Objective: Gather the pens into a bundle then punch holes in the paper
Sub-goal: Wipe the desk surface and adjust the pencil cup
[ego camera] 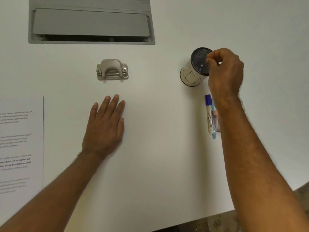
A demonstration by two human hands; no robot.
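Your left hand (107, 126) lies flat, fingers straight, just below the hole punch (112, 69). Well right of the punch, your right hand (224, 71) curls its fingers at the mesh pen holder's (194, 66) rim; whether it grips anything I cannot tell. The pens (211, 115) lie together below the holder. The printed paper (20, 144) lies far left of the punch.

The punch (112, 69) — beige, lever down — is sitting flat on the table. The pens (211, 114) are lying well right of it and nearer the viewer, pressed side by side: a white marker with a blue cap, a light-blue pen, a pink one. The paper (20, 144) — printed with text — is lying flat, left of the punch and nearer.
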